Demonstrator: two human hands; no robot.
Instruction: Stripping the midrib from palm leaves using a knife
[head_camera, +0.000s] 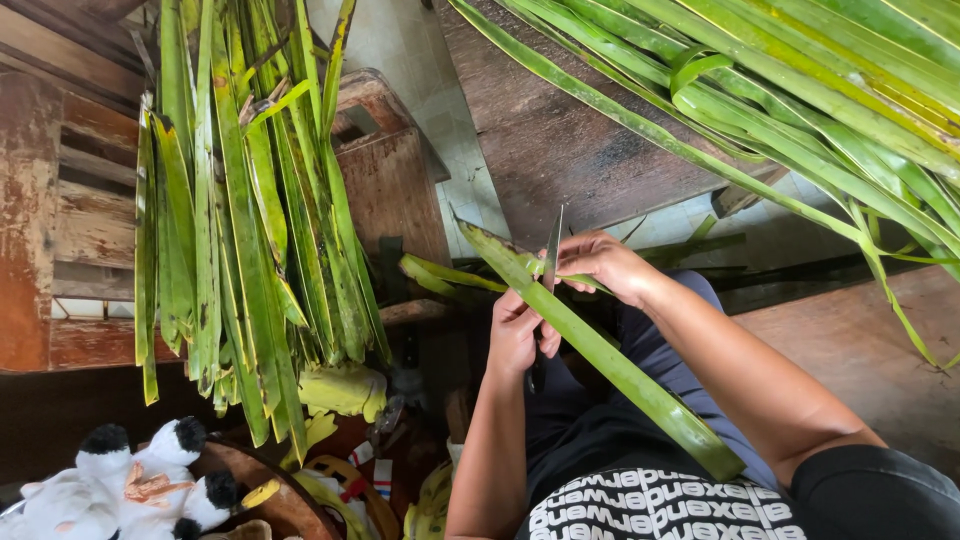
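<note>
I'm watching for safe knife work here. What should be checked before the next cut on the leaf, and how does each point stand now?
1. Left hand grips the knife handle: ok.
2. Blade points up, away from the body: ok.
3. Right hand holds the long green leaf: ok.
4. Right fingers clear of the blade edge: cannot tell, they sit very close.
5. Leaf supported across the lap: ok.

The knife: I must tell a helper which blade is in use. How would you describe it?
Start at the person's lap, where a long green palm leaf lies slantwise. The left hand grips a dark handle there, beside the right hand. The knife is the thin grey blade pointing up across the leaf, the only metal among greenery.
</note>
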